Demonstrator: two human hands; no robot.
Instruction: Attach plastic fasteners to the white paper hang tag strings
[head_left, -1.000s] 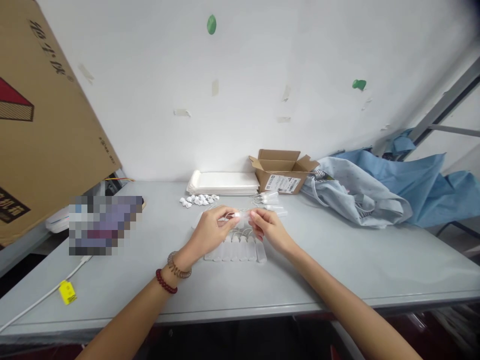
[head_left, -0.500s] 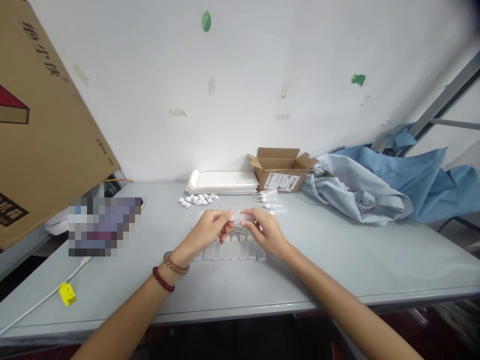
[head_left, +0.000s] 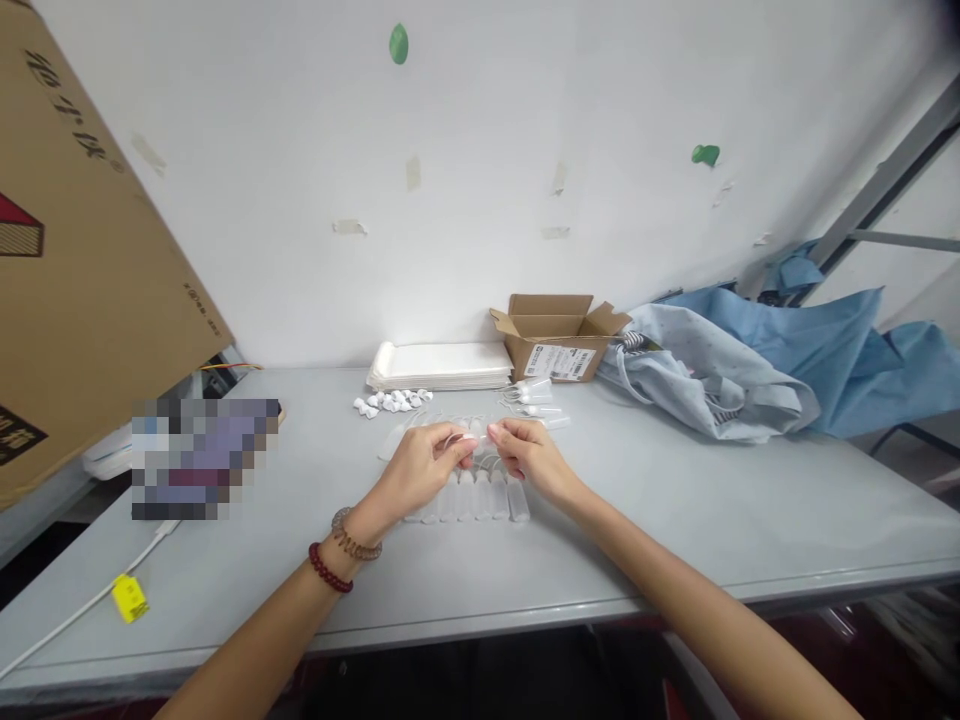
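Nearest, well short of the fingers: a dark red bead bracelet [head_left: 328, 568] and a coiled band [head_left: 357, 535] on the left wrist. Far to the left of the fingers and nearer than them, a yellow tag [head_left: 129, 597] on a white cable [head_left: 67, 625], lying on the grey table [head_left: 675, 530].

Left hand [head_left: 420, 468] and right hand [head_left: 531, 458] raised just above the tabletop, with fingertips almost meeting. Pinching a small clear vial [head_left: 480, 438] from both ends: left thumb and forefinger closed on one end, right thumb and forefinger closed on the other, remaining fingers loosely curled. Too small to tell whether capped.

Directly beneath the fingers, a row of clear vials [head_left: 480, 498] lying side by side on the table, partly hidden by both hands.

Just beyond the fingers and a little left, a heap of small white caps [head_left: 391, 401]. Beyond and a little right, a few loose vials [head_left: 534, 396]. Farther behind, a flat white stack [head_left: 442, 365], with an open cardboard box [head_left: 559, 335] just beside it on the right. Well right of the fingers, crumpled blue cloth [head_left: 750, 370]. Far left, a large tilted carton [head_left: 82, 270]. Farthest of all, a white wall [head_left: 480, 180] with bits of tape and green blobs [head_left: 399, 44].
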